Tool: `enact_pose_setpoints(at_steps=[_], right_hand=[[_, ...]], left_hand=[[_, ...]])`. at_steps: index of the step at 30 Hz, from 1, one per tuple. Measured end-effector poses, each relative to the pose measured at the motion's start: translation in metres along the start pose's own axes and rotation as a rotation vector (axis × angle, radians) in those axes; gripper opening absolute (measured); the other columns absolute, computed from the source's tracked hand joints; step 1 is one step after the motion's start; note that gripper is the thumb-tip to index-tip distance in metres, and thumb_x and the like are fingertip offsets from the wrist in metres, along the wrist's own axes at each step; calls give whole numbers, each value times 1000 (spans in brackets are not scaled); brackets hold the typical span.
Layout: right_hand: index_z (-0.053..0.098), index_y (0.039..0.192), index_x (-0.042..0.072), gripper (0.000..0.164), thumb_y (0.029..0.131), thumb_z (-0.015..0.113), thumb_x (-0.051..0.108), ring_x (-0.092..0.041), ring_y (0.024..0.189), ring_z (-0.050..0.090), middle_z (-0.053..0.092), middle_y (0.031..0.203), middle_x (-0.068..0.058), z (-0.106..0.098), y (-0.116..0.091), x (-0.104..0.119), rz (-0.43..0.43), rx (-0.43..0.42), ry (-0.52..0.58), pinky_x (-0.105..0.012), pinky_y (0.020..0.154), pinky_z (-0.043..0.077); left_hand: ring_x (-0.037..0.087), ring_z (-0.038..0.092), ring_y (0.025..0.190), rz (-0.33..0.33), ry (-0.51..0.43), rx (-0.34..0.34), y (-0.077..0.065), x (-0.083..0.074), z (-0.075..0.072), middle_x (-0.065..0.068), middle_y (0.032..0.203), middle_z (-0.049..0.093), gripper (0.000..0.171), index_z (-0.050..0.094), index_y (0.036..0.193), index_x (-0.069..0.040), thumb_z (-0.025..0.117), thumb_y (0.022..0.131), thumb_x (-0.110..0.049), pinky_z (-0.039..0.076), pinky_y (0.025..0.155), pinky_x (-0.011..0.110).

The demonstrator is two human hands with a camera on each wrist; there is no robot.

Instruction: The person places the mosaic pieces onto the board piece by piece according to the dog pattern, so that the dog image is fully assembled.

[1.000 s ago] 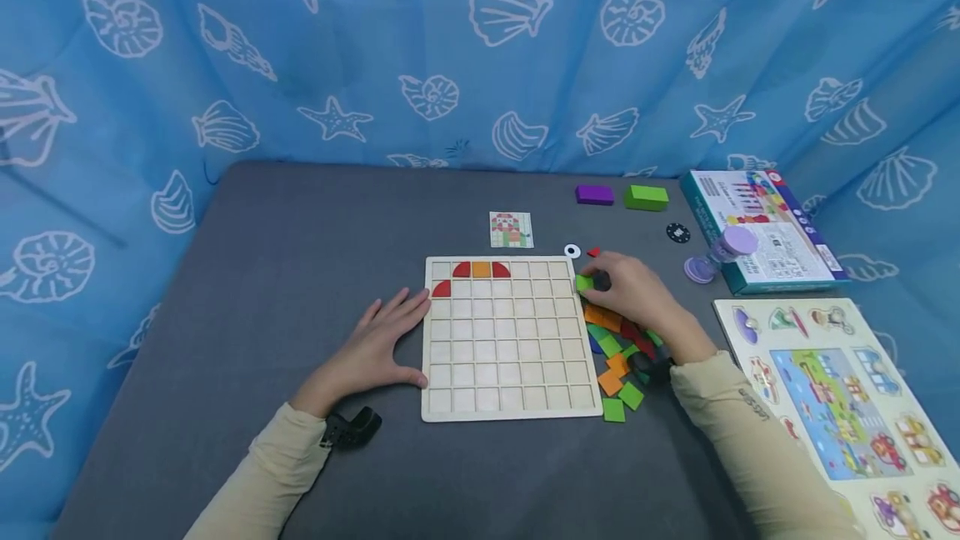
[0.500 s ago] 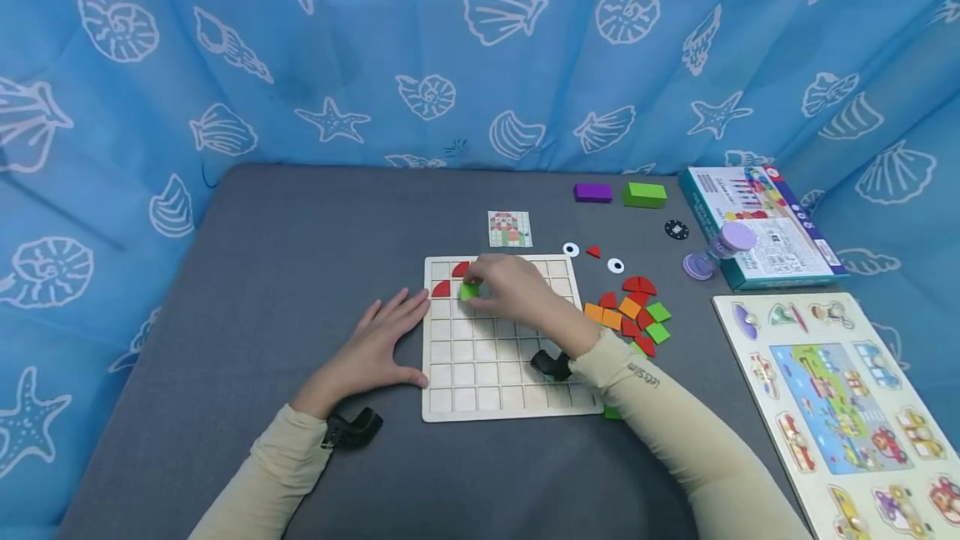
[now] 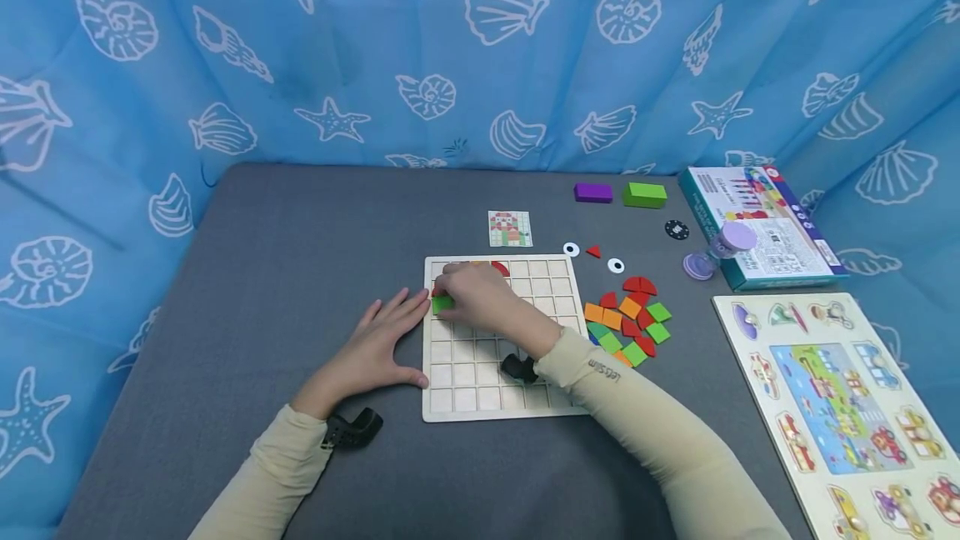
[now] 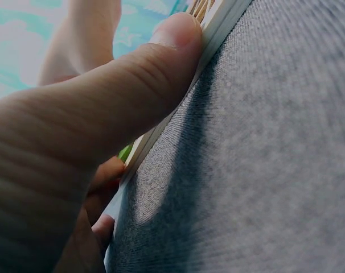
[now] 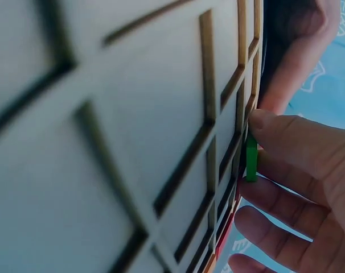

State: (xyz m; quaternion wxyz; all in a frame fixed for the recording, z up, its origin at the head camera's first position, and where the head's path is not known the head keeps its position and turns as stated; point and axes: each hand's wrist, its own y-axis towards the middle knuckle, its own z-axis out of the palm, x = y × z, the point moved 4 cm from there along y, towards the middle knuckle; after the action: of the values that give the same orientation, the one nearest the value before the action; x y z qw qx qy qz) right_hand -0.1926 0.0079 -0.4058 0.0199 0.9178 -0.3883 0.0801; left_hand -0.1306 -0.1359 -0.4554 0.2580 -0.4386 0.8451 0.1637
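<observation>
A pale wooden grid board (image 3: pixel 465 352) lies on the grey table, with red quarter-round tiles in its far rows. My left hand (image 3: pixel 375 344) rests against the board's left edge, thumb and fingertips touching it with the fingers spread. Over the board's upper left, my right hand (image 3: pixel 480 294) pinches a green square tile (image 3: pixel 442 303) between thumb and fingers. In the right wrist view this green tile (image 5: pixel 251 159) stands on edge at the grid's ridges. One red tile (image 3: pixel 500 269) shows beyond the right hand; that hand covers most of the others.
Right of the board lies a loose pile of red, orange and green tiles (image 3: pixel 630 307). Behind it are white rings (image 3: pixel 616 266) and a small pattern card (image 3: pixel 510 229). Purple (image 3: pixel 593 192) and green blocks (image 3: pixel 645 195), a box (image 3: pixel 761 227) and a picture puzzle (image 3: pixel 840 407) stand farther right.
My right hand has picked up the green tile beside the board and carried it left across the grid to the upper left cells. The left hand has stayed at the board's edge.
</observation>
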Motion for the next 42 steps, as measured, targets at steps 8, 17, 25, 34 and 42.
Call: enact_pose_setpoints(at_steps=[8, 17, 25, 34, 42], right_hand=[[69, 94, 19, 24, 74, 71, 34, -7, 70, 55, 59, 83, 6, 2, -1, 5, 11, 11, -26, -25, 57, 43], [67, 99, 21, 30, 73, 71, 35, -7, 67, 52, 57, 84, 6, -1, -6, 4, 16, 13, -4, -25, 56, 42], [68, 99, 14, 26, 75, 71, 24, -12, 75, 57, 62, 92, 1, -27, -53, -44, 141, -113, 102, -28, 63, 45], [67, 91, 11, 21, 77, 70, 26, -19, 73, 55, 59, 84, -4, -33, -137, -130, 469, -133, 129, -35, 60, 44], [68, 78, 12, 23, 76, 68, 35, -18, 63, 48, 56, 74, -3, -23, -166, -155, 627, -32, 122, -29, 52, 38]], left_hand=[[23, 6, 137, -3, 2, -4, 1, 0, 0, -2, 149, 14, 108, 17, 143, -17, 68, 59, -62, 2, 103, 53], [24, 6, 137, -16, 0, 5, 1, 0, 1, -1, 149, 14, 109, 17, 143, -17, 68, 58, -63, 3, 103, 54], [22, 6, 137, -45, 12, 5, 2, -3, 1, -3, 149, 15, 108, 20, 143, -15, 69, 58, -62, 2, 104, 52], [22, 6, 137, -38, 21, 5, 1, -1, 1, -3, 149, 14, 108, 19, 143, -16, 67, 59, -64, 2, 104, 51], [22, 5, 137, -48, 29, 13, 2, -1, 2, -4, 149, 13, 109, 19, 143, -17, 65, 58, -67, 2, 104, 53]])
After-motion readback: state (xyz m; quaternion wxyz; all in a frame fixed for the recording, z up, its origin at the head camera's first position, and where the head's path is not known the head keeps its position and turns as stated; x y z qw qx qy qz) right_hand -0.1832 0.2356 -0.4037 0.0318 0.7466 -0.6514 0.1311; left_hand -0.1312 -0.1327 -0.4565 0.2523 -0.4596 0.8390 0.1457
